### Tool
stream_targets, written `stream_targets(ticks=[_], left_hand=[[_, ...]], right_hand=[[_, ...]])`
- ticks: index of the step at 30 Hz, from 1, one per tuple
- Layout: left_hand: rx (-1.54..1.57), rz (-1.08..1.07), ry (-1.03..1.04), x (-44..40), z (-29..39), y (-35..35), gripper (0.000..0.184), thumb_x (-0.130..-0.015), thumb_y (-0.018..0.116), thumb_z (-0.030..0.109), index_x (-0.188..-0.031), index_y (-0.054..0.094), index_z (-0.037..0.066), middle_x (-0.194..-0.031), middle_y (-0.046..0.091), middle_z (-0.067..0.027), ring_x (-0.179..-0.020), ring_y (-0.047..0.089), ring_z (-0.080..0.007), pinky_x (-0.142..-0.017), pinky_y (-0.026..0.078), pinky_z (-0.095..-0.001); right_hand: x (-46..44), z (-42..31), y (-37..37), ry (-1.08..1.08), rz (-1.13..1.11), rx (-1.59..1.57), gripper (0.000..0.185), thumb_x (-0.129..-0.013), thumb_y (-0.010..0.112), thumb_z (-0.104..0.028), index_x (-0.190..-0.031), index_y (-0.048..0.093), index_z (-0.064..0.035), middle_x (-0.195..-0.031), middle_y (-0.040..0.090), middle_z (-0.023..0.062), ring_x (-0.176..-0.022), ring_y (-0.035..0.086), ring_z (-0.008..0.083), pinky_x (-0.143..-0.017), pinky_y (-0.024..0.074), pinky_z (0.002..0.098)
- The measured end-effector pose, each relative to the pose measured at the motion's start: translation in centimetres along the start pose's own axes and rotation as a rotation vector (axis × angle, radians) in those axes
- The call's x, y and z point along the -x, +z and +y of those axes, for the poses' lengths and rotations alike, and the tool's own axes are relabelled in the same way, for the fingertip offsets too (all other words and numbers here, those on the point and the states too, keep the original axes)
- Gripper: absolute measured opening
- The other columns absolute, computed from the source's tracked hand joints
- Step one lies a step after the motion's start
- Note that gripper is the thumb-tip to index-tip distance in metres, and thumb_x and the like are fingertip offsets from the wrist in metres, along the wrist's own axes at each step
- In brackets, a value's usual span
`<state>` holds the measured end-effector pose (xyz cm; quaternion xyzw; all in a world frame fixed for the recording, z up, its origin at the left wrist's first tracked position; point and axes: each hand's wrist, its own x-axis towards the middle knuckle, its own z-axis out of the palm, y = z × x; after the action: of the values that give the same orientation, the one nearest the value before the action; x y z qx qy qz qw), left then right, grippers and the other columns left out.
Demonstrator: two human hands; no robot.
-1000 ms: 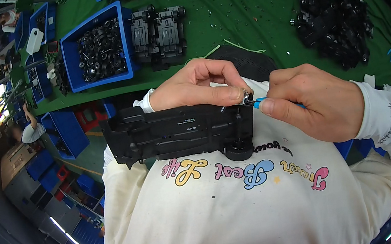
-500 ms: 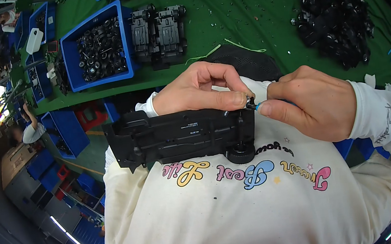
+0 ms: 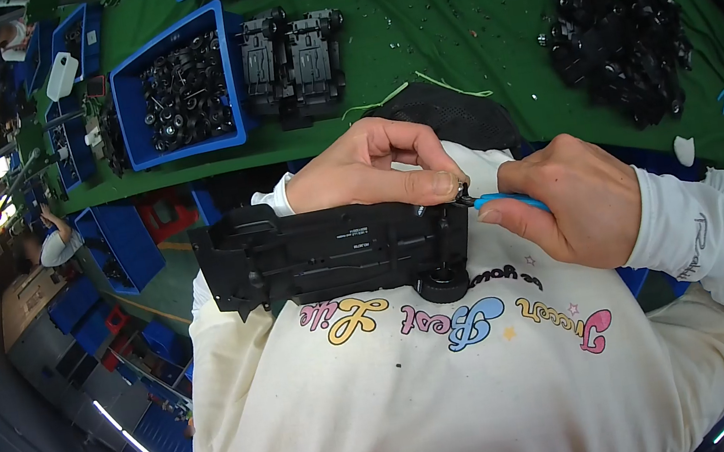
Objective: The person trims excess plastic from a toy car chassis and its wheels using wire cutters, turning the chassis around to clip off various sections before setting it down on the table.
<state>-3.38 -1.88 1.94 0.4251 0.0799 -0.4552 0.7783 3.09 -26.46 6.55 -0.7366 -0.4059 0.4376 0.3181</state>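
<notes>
A black toy car chassis (image 3: 338,252) is held underside up in front of my chest, with small pale lettering on it. My left hand (image 3: 377,168) grips its far edge, thumb and index finger pinched near the small shiny part (image 3: 463,192) at the axle's far end. One black wheel (image 3: 442,284) sits on the near end of that axle. My right hand (image 3: 580,195) is closed around a blue-handled tool (image 3: 511,199), whose dark tip meets the shiny part by my left thumb. The tool's exact kind is hidden by the hand.
On the green-covered table (image 3: 410,43), a blue bin (image 3: 232,78) holds many black wheels. Two upright-stacked chassis (image 3: 312,57) lie beside it. A heap of black parts (image 3: 622,32) is at the right, and a black mesh item (image 3: 448,112) rests at the table edge. Another person (image 3: 59,241) is at the far left.
My right hand has drawn slightly down and turned, showing more of the blue handle. The chassis has shifted very slightly left; my left hand keeps its grip.
</notes>
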Motion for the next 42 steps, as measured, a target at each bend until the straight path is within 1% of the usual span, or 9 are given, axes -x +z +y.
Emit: stream_targets(ticks=[9, 12, 21, 26, 29, 33, 36, 40, 42], left_hand=[[0.06, 0.026, -0.077, 0.0, 0.2, 0.3, 0.016, -0.091, 0.072, 0.013, -0.098, 0.067, 0.0, -0.096, 0.069, -0.0045, -0.089, 0.063, -0.0077, -0.079, 0.051, -0.0217], [0.037, 0.008, -0.062, 0.1, -0.1, 0.4, 0.018, -0.092, 0.066, 0.011, -0.105, 0.06, -0.001, -0.11, 0.067, -0.0112, -0.089, 0.063, -0.0089, -0.076, 0.05, -0.0224], [0.347, -0.001, -0.197, 1.3, 1.1, 1.7, 0.031, -0.097, 0.058, 0.019, -0.12, 0.048, 0.001, -0.124, 0.06, -0.019, -0.107, 0.064, -0.0196, -0.091, 0.052, -0.0318], [0.328, -0.001, -0.118, 0.8, 0.4, 1.0, 0.03, -0.097, 0.058, 0.018, -0.119, 0.049, 0.001, -0.126, 0.059, -0.021, -0.105, 0.066, -0.0254, -0.091, 0.053, -0.0349], [0.391, 0.071, 0.0, 1.7, 1.2, 0.3, 0.029, -0.096, 0.059, 0.019, -0.117, 0.049, 0.001, -0.133, 0.053, -0.0252, -0.112, 0.065, -0.0368, -0.088, 0.059, -0.05], [0.584, -0.014, 0.122, 1.4, 0.9, -0.9, 0.031, -0.1, 0.052, 0.02, -0.127, 0.042, 0.008, -0.147, 0.036, -0.0304, -0.124, 0.052, -0.0499, -0.085, 0.052, -0.0714], [0.653, -0.016, 0.177, 1.2, 1.0, -0.5, 0.03, -0.103, 0.046, 0.025, -0.13, 0.042, 0.011, -0.145, 0.039, -0.0284, -0.125, 0.05, -0.0516, -0.083, 0.054, -0.0712], [0.869, 0.085, 0.24, 1.8, 1.6, 0.6, 0.035, -0.106, 0.04, 0.033, -0.137, 0.044, 0.016, -0.141, 0.046, -0.0252, -0.124, 0.051, -0.0517, -0.08, 0.057, -0.0686], [0.855, 0.018, 0.246, 2.2, 2.0, 1.2, 0.035, -0.106, 0.042, 0.027, -0.138, 0.04, 0.015, -0.14, 0.049, -0.0227, -0.119, 0.059, -0.044, -0.084, 0.057, -0.0642]], right_hand=[[0.0, -0.6, -0.8, 0.091, -0.071, 0.005, 0.032, -0.096, 0.062, -0.023, -0.078, 0.062, 0.0027, -0.056, 0.055, 0.0203, -0.05, 0.055, 0.0405, -0.049, 0.0428, 0.0448], [-0.1, -1.0, -1.3, 0.109, -0.053, -0.087, 0.029, -0.095, 0.063, -0.023, -0.08, 0.062, 0.0015, -0.058, 0.056, 0.0192, -0.051, 0.055, 0.0405, -0.049, 0.0401, 0.0451], [0.2, 0.2, -1.0, -0.098, 0.083, 0.007, 0.029, -0.096, 0.061, -0.029, -0.09, 0.068, -0.0014, -0.066, 0.06, 0.0189, -0.06, 0.058, 0.0359, -0.056, 0.0452, 0.0461], [0.7, -0.1, -2.6, 0.068, -0.145, -0.071, 0.031, -0.095, 0.061, -0.027, -0.086, 0.068, 0.0018, -0.071, 0.059, 0.0194, -0.063, 0.058, 0.0359, -0.057, 0.0447, 0.0454], [2.1, -0.3, -3.0, 0.088, 0.01, 0.096, 0.032, -0.096, 0.061, -0.026, -0.083, 0.066, 0.0027, -0.07, 0.057, 0.0185, -0.063, 0.056, 0.0344, -0.058, 0.0432, 0.0436], [1.8, -0.5, -3.7, 0.024, 0.098, -0.015, 0.03, -0.097, 0.057, -0.02, -0.08, 0.059, 0.0052, -0.079, 0.055, 0.0152, -0.069, 0.051, 0.0275, -0.062, 0.0404, 0.0367], [1.3, -0.7, -3.1, -0.004, 0.274, -0.26, 0.031, -0.101, 0.049, -0.02, -0.093, 0.061, 0.0071, -0.084, 0.054, 0.0096, -0.071, 0.047, 0.0165, -0.066, 0.0389, 0.0315], [0.7, -1.1, -3.1, 0.005, 0.238, -0.32, 0.033, -0.103, 0.047, -0.021, -0.093, 0.061, 0.0075, -0.083, 0.053, 0.0093, -0.072, 0.047, 0.0168, -0.067, 0.0392, 0.0313], [0.2, -1.6, -2.9, 0.068, 0.233, -0.364, 0.034, -0.103, 0.046, -0.021, -0.093, 0.061, 0.0069, -0.082, 0.053, 0.0093, -0.073, 0.047, 0.0166, -0.067, 0.0395, 0.0315]])
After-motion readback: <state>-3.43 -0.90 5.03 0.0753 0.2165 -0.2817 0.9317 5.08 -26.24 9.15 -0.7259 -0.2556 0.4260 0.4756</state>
